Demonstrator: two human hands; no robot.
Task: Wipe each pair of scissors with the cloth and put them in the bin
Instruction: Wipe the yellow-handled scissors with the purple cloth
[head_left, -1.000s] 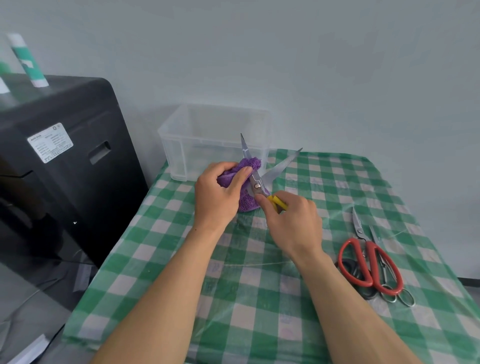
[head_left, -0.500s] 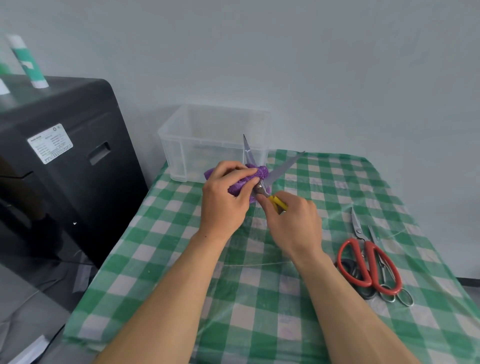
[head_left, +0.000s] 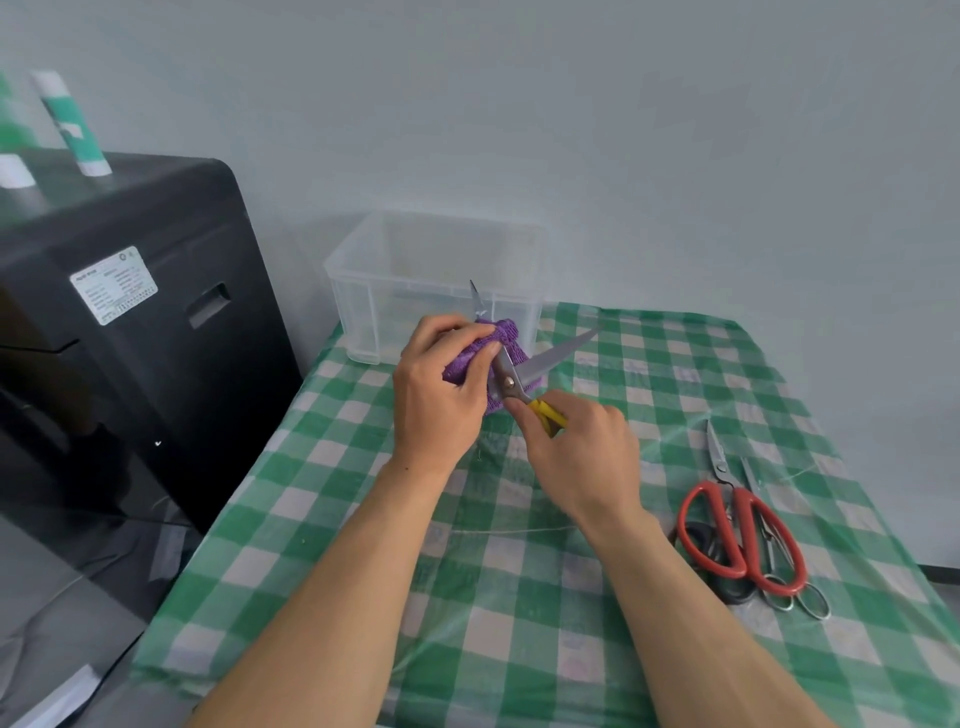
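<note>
Two hands meet just in front of the bin (head_left: 363, 260): left hand (head_left: 436, 400) grips the purple cloth (head_left: 508, 333) around one blade of the spread scissors (head_left: 553, 357); right hand (head_left: 584, 457) grips their yellow handles.

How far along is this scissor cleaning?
Nothing looks finished: I can see no scissors in the bin, though its walls are cloudy. In hand: the left hand presses the cloth round one blade of the open yellow scissors, whose handles the right hand grips. Left: the red scissors and the pairs beneath them lie untouched on the table.
</note>
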